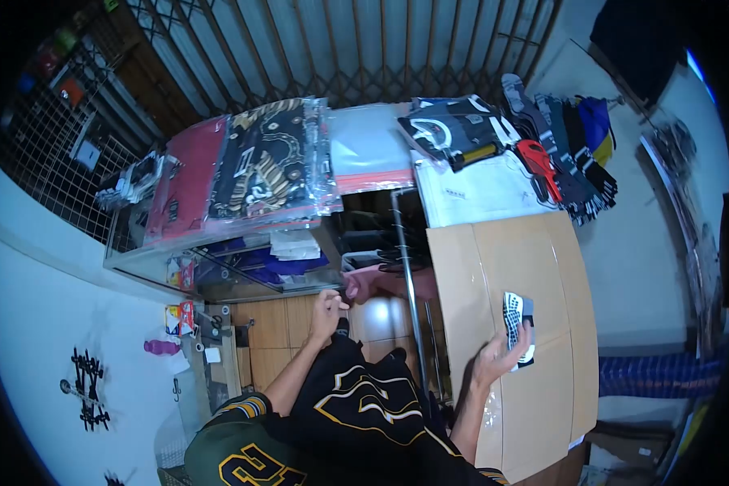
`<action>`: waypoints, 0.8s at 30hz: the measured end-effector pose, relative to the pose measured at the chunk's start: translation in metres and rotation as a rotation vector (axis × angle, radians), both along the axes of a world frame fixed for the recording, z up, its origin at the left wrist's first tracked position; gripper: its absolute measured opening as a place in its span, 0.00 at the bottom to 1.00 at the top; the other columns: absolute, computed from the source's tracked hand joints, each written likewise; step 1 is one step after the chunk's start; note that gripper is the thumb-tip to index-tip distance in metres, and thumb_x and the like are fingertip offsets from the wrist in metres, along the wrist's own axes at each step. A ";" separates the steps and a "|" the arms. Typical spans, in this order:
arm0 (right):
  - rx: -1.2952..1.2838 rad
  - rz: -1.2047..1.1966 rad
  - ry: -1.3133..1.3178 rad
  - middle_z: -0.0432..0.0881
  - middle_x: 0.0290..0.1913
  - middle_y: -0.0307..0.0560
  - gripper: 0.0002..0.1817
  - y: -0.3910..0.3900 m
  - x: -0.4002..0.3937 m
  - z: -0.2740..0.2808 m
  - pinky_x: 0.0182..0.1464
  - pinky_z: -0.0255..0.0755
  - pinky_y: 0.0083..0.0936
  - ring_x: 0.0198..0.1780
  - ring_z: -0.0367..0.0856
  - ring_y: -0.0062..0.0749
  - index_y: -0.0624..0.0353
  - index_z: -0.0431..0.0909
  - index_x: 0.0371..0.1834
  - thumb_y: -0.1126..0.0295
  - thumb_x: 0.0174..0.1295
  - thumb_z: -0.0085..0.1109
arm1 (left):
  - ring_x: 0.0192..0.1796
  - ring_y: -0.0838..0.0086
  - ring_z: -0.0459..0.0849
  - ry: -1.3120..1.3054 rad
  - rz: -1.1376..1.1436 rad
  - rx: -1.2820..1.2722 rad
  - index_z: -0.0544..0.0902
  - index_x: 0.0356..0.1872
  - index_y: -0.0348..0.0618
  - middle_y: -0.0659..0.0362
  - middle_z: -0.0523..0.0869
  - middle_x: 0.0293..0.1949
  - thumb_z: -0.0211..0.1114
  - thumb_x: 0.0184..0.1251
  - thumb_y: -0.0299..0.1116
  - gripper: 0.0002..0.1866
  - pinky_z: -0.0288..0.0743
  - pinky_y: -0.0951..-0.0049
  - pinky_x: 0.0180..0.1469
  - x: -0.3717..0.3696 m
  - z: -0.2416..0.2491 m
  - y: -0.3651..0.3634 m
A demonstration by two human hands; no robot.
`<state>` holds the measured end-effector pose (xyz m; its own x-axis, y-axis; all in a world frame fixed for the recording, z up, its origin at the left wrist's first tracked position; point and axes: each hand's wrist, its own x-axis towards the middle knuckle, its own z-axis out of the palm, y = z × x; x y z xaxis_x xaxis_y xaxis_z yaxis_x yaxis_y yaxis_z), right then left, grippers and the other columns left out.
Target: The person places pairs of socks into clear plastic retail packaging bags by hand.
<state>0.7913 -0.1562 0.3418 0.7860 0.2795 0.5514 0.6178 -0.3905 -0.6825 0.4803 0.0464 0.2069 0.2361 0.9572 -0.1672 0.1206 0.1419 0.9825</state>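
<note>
A folded pair of socks (513,312), white with dark grip dots and a grey and black part, lies on the cardboard sheet (535,251) to my right. My right hand (498,358) is at the near end of the socks, its fingers around their lower edge. My left hand (326,316) hangs in the air above the tiled floor, in front of the glass display case (275,283). Its fingers are loosely bent and apart, with nothing visible in them.
Bagged clothes (271,162) cover the case top. Beyond the cardboard lie a red-and-black tool-like item (537,166) and a row of socks (571,154). A metal rail (405,267) with hangers runs beside the cardboard. A folding metal gate (340,49) stands behind.
</note>
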 end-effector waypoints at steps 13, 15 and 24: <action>-0.641 0.154 0.086 0.58 0.82 0.66 0.36 0.123 -0.100 -0.047 0.78 0.42 0.73 0.83 0.50 0.68 0.59 0.69 0.75 0.67 0.62 0.68 | 0.37 0.77 0.87 0.054 0.505 0.022 0.84 0.46 0.35 0.57 0.91 0.38 0.69 0.76 0.36 0.12 0.79 0.75 0.39 -0.133 -0.065 0.176; -0.633 0.120 0.078 0.58 0.82 0.65 0.36 0.129 -0.101 -0.051 0.78 0.42 0.74 0.83 0.50 0.68 0.58 0.69 0.74 0.66 0.62 0.68 | 0.37 0.75 0.88 0.077 0.613 0.020 0.87 0.42 0.34 0.57 0.91 0.36 0.71 0.72 0.33 0.10 0.80 0.72 0.40 -0.155 -0.076 0.203; -0.612 -0.021 -0.041 0.62 0.81 0.59 0.34 0.135 -0.103 -0.070 0.77 0.44 0.73 0.83 0.54 0.62 0.55 0.72 0.71 0.67 0.60 0.68 | 0.64 0.50 0.84 0.534 0.560 0.238 0.86 0.58 0.44 0.45 0.88 0.59 0.73 0.60 0.53 0.30 0.77 0.54 0.67 -0.213 -0.127 0.302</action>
<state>0.6886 -0.0209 0.2715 0.7764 0.5399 0.3252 0.6266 -0.7167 -0.3063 0.2669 0.3487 0.0799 -0.3429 0.9339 0.1010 0.5548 0.1146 0.8241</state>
